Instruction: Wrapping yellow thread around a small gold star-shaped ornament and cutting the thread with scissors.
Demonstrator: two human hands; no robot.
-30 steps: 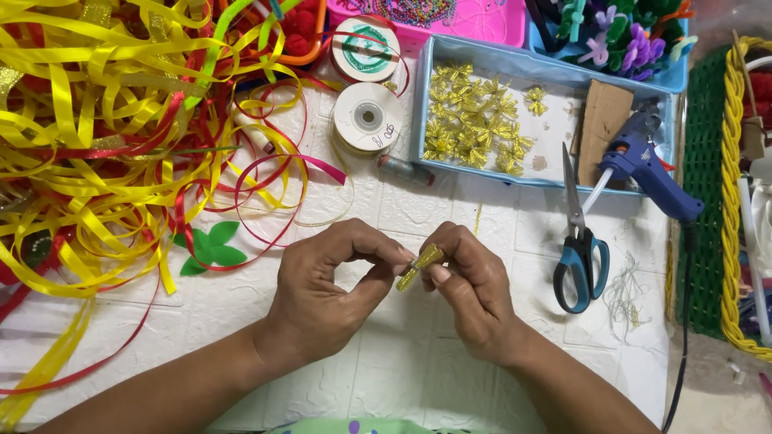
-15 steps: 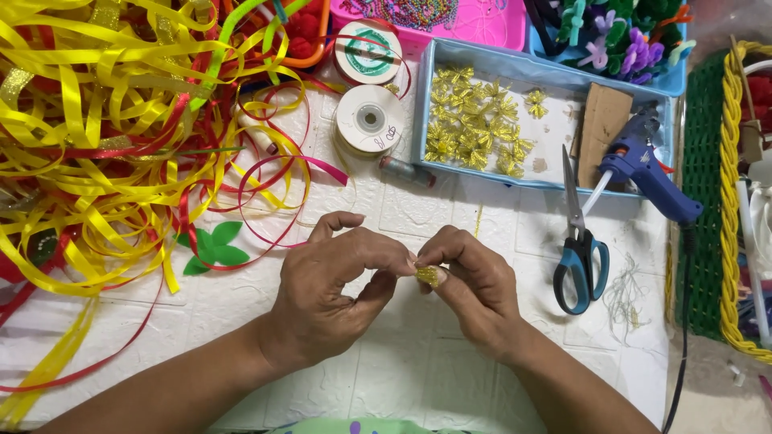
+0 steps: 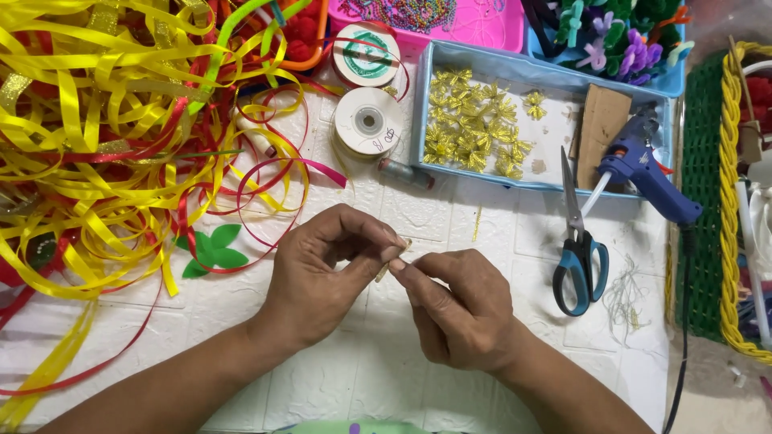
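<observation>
My left hand [image 3: 326, 269] and my right hand [image 3: 458, 309] meet over the white table, fingertips pinched together on a small gold ribbon piece [image 3: 386, 269]. Only a sliver of the piece shows between the fingers. Both hands hold it just above the table top. A blue tray [image 3: 555, 145] behind them holds several finished gold ribbon bows [image 3: 474, 120] and a piece of brown cardboard [image 3: 603, 124].
A tangle of yellow and red ribbon [image 3: 104, 137] fills the left. Two ribbon spools [image 3: 368, 120] stand at the back. Blue-handled scissors [image 3: 581, 249] and a blue glue gun [image 3: 647, 177] lie at the right. A green leaf cutout [image 3: 213, 251] lies left of my hands.
The gold piece stuck out between my fingers a second ago; now the fingers have closed over it and only a sliver shows. The hands stayed in place.
</observation>
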